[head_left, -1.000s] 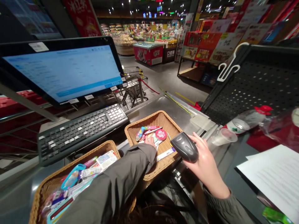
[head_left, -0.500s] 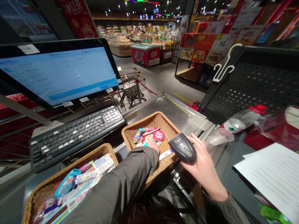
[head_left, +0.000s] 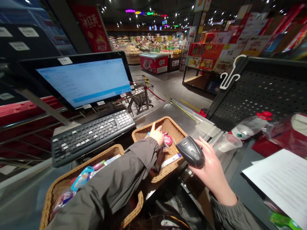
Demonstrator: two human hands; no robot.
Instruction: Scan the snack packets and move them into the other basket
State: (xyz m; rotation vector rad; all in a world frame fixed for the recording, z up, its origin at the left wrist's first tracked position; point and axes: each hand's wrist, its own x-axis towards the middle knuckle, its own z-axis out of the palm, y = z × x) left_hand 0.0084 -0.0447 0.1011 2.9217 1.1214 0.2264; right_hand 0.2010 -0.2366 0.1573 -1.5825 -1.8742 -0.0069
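My left hand (head_left: 157, 135) reaches into the right wicker basket (head_left: 182, 131), over a pile of small packaged items. Its visible fingers are stretched out and apart; the underside and what it touches are hidden. Beside it lie a round red pack (head_left: 168, 140) and a long white-and-purple pack (head_left: 170, 160). My right hand (head_left: 212, 166) is wrapped round a black barcode scanner (head_left: 192, 151), held over the basket's right edge. Under my left forearm stands another wicker basket (head_left: 45, 204), with a blue-rimmed item (head_left: 82, 178) and several packs in it.
A keyboard (head_left: 93, 137) and a monitor (head_left: 86, 83) stand on the left. To the right are a clear plastic cup (head_left: 229, 142), a bottle with a red cap (head_left: 247, 127) and printed papers (head_left: 280, 182). A black perforated panel (head_left: 266, 86) rises behind them.
My left hand has lifted from the items and shifted toward the basket's far left side, its fingers now spread. The right hand still holds the scanner. The view has turned slightly left.
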